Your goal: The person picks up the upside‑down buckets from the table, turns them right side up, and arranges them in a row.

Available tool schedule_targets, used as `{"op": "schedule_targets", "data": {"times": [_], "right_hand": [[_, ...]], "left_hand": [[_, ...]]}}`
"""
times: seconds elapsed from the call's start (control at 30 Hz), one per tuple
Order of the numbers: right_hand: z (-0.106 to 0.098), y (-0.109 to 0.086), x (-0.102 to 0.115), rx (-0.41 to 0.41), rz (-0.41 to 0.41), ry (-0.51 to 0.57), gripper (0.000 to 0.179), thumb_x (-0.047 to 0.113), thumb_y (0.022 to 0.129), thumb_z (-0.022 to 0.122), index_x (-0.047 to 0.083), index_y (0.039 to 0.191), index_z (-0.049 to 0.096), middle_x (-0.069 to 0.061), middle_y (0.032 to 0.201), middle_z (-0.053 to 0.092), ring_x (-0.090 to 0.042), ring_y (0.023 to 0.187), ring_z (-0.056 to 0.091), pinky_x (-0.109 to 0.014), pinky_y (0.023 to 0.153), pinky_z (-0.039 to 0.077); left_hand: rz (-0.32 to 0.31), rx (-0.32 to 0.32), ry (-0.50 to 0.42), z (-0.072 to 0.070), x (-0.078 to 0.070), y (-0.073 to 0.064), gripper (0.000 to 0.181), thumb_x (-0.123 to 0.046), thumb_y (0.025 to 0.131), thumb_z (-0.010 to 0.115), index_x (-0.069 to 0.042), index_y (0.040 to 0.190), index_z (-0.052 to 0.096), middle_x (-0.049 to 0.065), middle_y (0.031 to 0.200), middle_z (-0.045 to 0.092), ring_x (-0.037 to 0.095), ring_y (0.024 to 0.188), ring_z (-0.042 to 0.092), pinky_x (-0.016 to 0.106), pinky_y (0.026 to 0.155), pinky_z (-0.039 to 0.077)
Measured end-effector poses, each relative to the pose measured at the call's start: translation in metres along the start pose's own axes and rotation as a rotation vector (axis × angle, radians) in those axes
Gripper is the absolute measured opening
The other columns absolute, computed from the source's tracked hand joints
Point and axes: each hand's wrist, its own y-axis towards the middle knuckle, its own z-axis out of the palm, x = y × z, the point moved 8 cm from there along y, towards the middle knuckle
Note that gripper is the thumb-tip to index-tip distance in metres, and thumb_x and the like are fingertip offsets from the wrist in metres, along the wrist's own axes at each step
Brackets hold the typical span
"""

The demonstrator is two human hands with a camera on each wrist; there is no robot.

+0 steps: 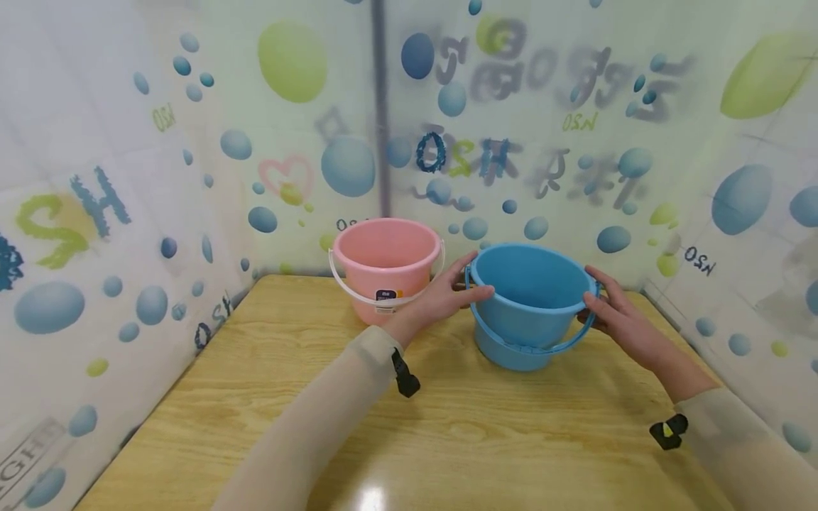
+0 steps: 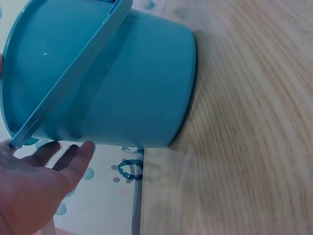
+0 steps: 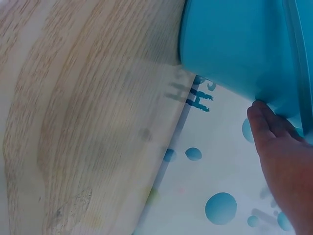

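A blue bucket (image 1: 520,323) stands upright on the wooden table, its blue handle hanging down across the front. My left hand (image 1: 441,294) holds the bucket's left side at the rim, thumb on top and fingers along the outside. On the opposite side, my right hand (image 1: 616,312) grips the rim the same way, thumb over the edge. In the left wrist view, fingertips (image 2: 87,149) meet the wall of the bucket (image 2: 137,83) below the rim. The right wrist view has the fingers (image 3: 264,120) against the bucket's outer wall (image 3: 230,49).
Left of the blue bucket, behind my left wrist, stands a pink bucket (image 1: 386,248) with a white handle and a dark label. The wooden table (image 1: 486,440) ends at printed curtains (image 1: 307,156) with blue and green dots, which enclose the back and both sides.
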Motion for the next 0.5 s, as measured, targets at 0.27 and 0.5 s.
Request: {"op": "schedule_targets", "data": {"times": [0.27,0.5], "right_hand": [[-0.001,0.006,-0.005,-0.016,0.017,-0.005,0.071,0.034,0.122,0.033,0.017,0.177,-0.008,-0.042,0.162,0.035,0.006,0.113,0.063,-0.011,0.093,0.052],[-0.004,0.013,-0.010,-0.013,0.029,-0.025,0.073,0.039,0.122,0.031,0.018,0.177,-0.012,-0.042,0.172,0.020,-0.052,0.145,0.053,-0.010,0.095,0.050]], "left_hand": [[-0.057,0.013,-0.097,0.000,0.004,0.011,0.092,-0.049,0.103,0.076,-0.048,0.175,0.018,0.016,0.176,0.038,0.039,0.158,0.047,0.066,0.114,0.055],[-0.079,-0.005,-0.158,0.000,0.007,0.021,0.090,-0.046,0.103,0.077,-0.048,0.174,0.021,0.017,0.177,0.037,0.040,0.157,0.048,0.065,0.117,0.052]]}}
